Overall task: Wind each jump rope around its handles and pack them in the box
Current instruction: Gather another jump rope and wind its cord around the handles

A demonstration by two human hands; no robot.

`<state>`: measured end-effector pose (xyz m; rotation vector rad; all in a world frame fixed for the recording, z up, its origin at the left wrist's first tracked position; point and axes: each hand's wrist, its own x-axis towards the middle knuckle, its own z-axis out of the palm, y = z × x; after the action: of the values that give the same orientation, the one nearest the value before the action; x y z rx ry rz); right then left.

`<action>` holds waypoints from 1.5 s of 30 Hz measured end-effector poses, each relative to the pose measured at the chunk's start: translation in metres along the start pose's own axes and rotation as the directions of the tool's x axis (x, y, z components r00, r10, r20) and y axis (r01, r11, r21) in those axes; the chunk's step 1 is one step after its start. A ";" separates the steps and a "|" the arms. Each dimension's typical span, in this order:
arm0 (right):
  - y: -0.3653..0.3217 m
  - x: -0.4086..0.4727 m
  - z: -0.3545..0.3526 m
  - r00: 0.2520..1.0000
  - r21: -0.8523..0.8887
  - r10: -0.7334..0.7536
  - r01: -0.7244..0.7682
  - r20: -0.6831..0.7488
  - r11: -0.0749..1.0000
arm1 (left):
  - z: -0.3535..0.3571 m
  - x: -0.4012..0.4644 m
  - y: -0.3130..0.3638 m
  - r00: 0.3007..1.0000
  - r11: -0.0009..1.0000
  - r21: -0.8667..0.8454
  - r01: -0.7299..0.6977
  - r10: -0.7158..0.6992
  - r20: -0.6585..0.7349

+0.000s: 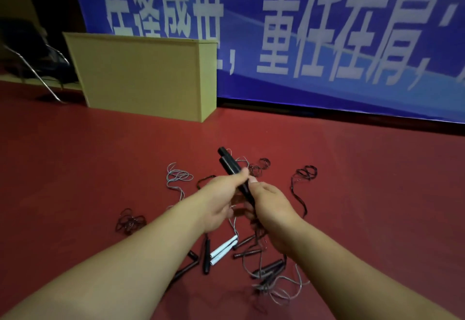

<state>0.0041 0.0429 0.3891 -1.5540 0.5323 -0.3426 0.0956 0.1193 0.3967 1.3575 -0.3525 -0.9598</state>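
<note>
Two black jump rope handles [228, 164] lie side by side, pointing up and away from me. My left hand [221, 200] grips them with the thumb on top. My right hand [270, 210] grips their lower end, where a dark cord hangs down. On the red floor below lie several more ropes: a pair of white handles [222, 249], a black handle [206, 256], dark handles [268, 268] and tangled cords [130, 221]. The tan cardboard box [143, 75] stands far back at the left.
A blue banner [327, 42] with white characters hangs along the back wall. A metal-legged chair [32, 65] stands at far left behind the box. Loose grey cord [177, 177] and dark cord loops [305, 173] lie on the red floor [75, 168] beyond my hands.
</note>
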 end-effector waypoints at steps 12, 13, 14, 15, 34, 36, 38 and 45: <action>0.012 -0.014 0.004 0.966 -0.019 0.209 -0.209 0.150 0.978 | -0.025 -0.001 -0.005 0.991 0.955 -0.282 -0.092 0.061 -0.116; 0.010 -0.011 0.005 0.964 -0.011 0.211 -0.212 0.160 0.977 | -0.025 0.001 -0.008 0.989 0.953 -0.285 -0.100 0.064 -0.134; 0.009 -0.009 0.007 0.963 0.007 0.212 -0.216 0.166 0.976 | -0.025 0.004 -0.013 0.988 0.955 -0.278 -0.104 0.066 -0.142; 0.008 -0.008 0.009 0.961 0.026 0.219 -0.227 0.171 0.974 | -0.025 0.005 -0.017 0.988 0.958 -0.268 -0.100 0.063 -0.142; 0.028 0.082 -0.025 0.787 -0.043 0.493 -0.515 0.371 0.856 | -0.053 0.089 -0.014 0.987 0.913 -0.385 -0.138 0.095 -0.129; 0.036 0.093 -0.039 0.761 -0.107 0.519 -0.522 0.390 0.846 | -0.058 0.104 -0.016 0.982 0.922 -0.355 -0.154 0.104 -0.155; 0.046 0.105 -0.054 0.785 -0.239 0.516 -0.458 0.342 0.856 | -0.066 0.118 -0.023 0.966 0.954 -0.244 -0.177 0.120 -0.229; 0.055 0.119 -0.067 0.961 -0.409 0.263 -0.206 0.088 0.889 | -0.072 0.122 -0.040 0.964 0.993 0.078 -0.089 0.106 -0.244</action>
<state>0.0625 -0.0764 0.3260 -1.8635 0.7018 0.0713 0.2043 0.0794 0.3061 1.4879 -0.2599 -0.6924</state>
